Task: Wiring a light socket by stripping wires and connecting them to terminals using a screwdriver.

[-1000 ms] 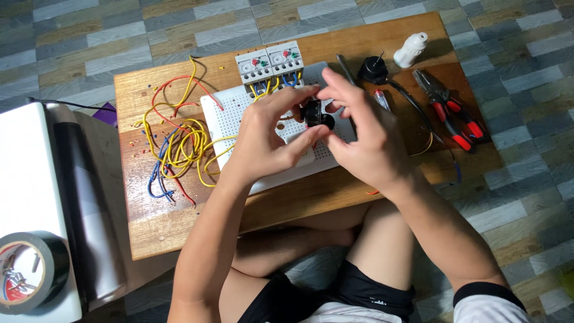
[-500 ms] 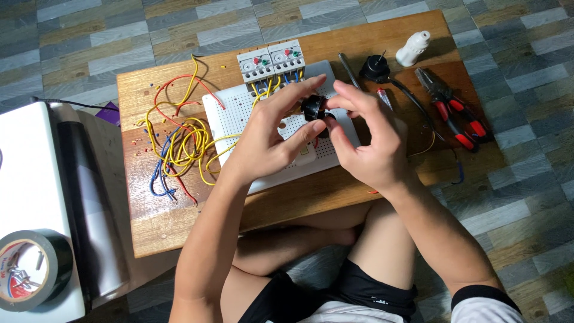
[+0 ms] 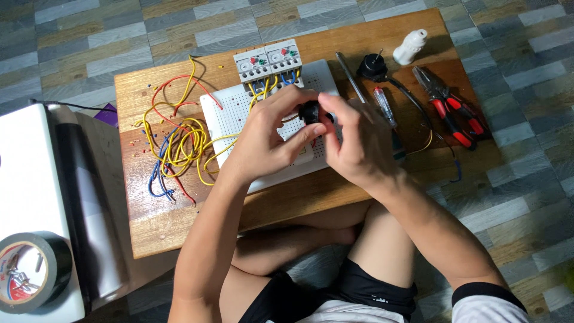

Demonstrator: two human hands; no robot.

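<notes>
A small black round part (image 3: 310, 111) is held above a white perforated board (image 3: 230, 113) by both hands. My left hand (image 3: 263, 137) pinches it from the left with thumb and fingers. My right hand (image 3: 359, 143) grips it from the right, fingers curled over it. Most of the part is hidden by my fingers. Two grey breaker units (image 3: 268, 60) with red and green buttons sit at the board's far edge. Yellow, red and blue wires (image 3: 173, 143) lie tangled left of the board on the low wooden table (image 3: 179, 221).
Right of the board lie a screwdriver (image 3: 382, 104), a black plug with cord (image 3: 373, 67), a white lamp socket (image 3: 410, 46) and red-handled pliers (image 3: 451, 107). A white box (image 3: 30, 197) with a black tape roll (image 3: 33, 272) stands at left. My crossed legs are below the table.
Both hands have drawn closer together over the board's middle, and the right hand's fingers have closed over the black part that was earlier more exposed.
</notes>
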